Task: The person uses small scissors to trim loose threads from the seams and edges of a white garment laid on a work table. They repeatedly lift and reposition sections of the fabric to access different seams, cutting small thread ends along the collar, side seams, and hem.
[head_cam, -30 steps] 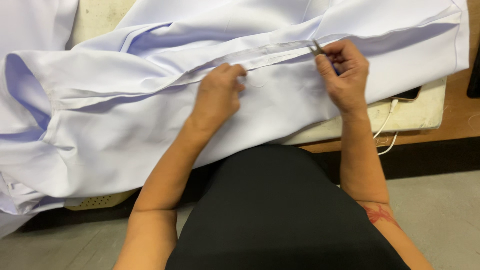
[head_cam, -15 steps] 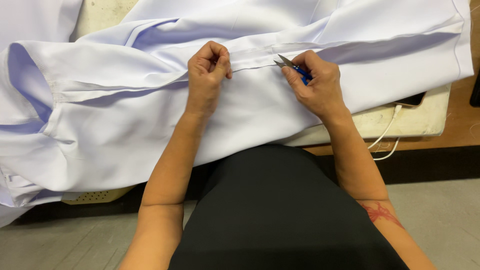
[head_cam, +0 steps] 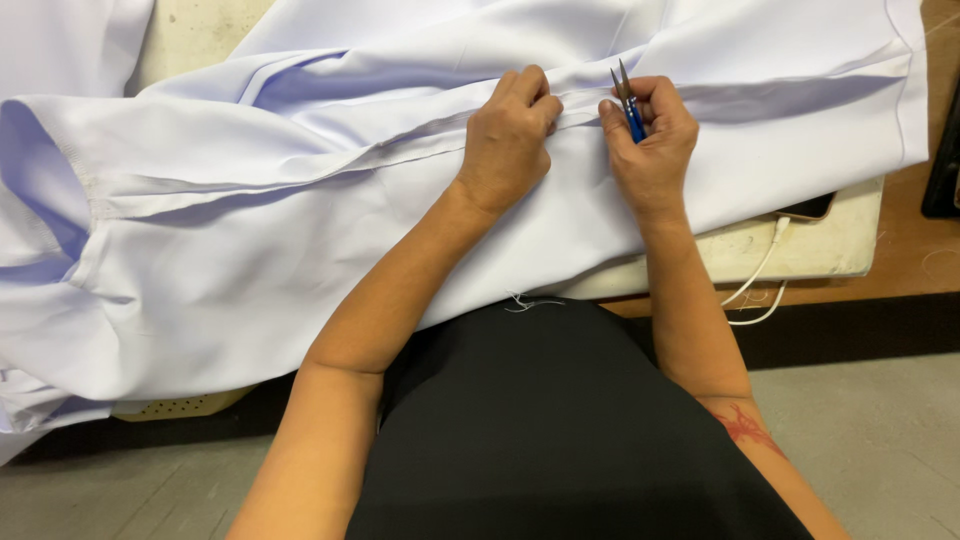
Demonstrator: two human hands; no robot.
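step: trimming stray threads along the seam (head_cam: 400, 155) of the white garment (head_cam: 300, 230)
left hand (head_cam: 505, 140): fingers clenched, pinching the seam fold
right hand (head_cam: 650, 140): grasping blue thread snips (head_cam: 628, 100), blades point up, off the cloth
next: likely needs the tips lowered onto a thread end
garment: smooth, pale, draped over the padded table (head_cam: 830, 245), hanging into the lap

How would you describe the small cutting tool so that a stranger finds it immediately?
Find the white garment spread across the table. At its upper seam, the right hand holds the thread snips, points upward. The blue handle and grey metal blades stand out against the white.
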